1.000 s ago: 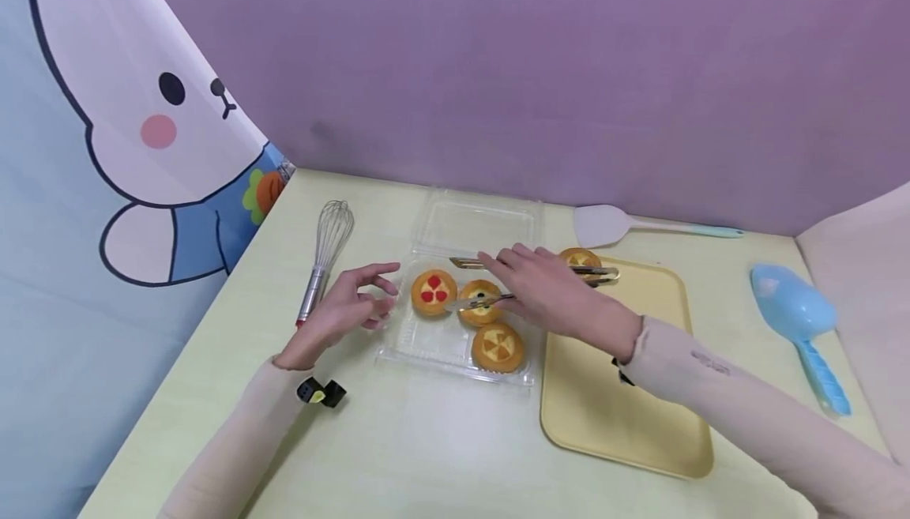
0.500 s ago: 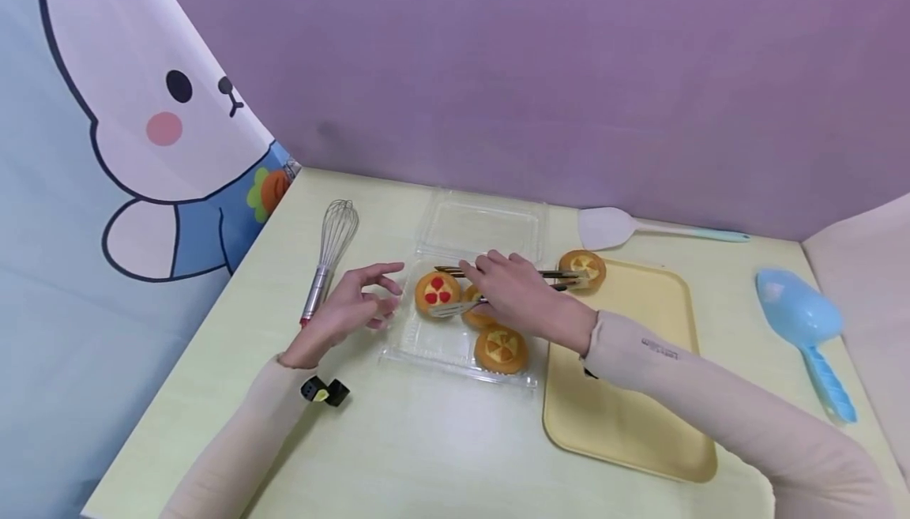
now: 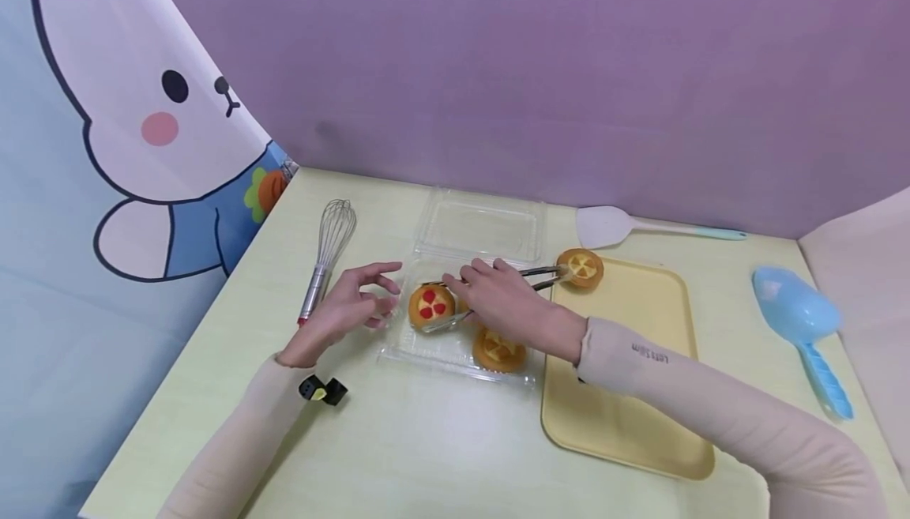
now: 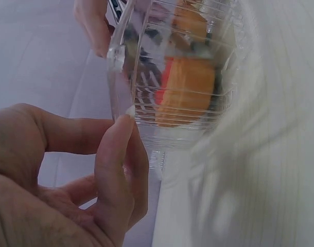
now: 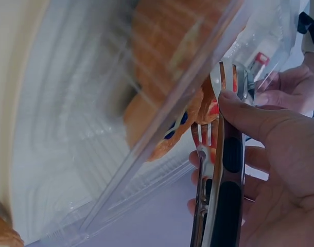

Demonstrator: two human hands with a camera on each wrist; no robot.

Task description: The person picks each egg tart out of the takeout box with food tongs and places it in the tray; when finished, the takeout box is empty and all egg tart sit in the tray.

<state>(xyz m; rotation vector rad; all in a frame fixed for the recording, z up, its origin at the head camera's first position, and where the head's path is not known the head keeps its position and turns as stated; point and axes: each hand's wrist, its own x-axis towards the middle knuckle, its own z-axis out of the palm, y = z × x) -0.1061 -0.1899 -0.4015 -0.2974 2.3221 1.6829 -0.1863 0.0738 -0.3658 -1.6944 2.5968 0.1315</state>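
Observation:
My right hand (image 3: 508,306) grips metal tongs (image 5: 230,164) with black handle inlays, over the clear plastic box (image 3: 434,355). The tong tips stand on either side of a round pastry (image 3: 432,298) with red topping, at the box's left. A wedge-patterned pastry (image 3: 500,351) sits at the front right of the box. Another pastry (image 5: 159,136) with dark blue dots is mostly hidden under the right hand in the head view. Beside the box's left edge, my left hand (image 3: 348,306) has loosely bent fingers, their tips right at the rim in the left wrist view.
The box's lid (image 3: 479,223) lies opened backward. A yellow tray (image 3: 626,416) stands right of the box, with a pastry (image 3: 581,268) at its back left corner. A whisk (image 3: 327,254), a spatula (image 3: 604,227) and a blue scoop (image 3: 796,306) lie around them.
My right hand has moved left with the tongs. Their tips have gone from over the dotted pastry to both sides of the red-topped one. The left hand stays in place.

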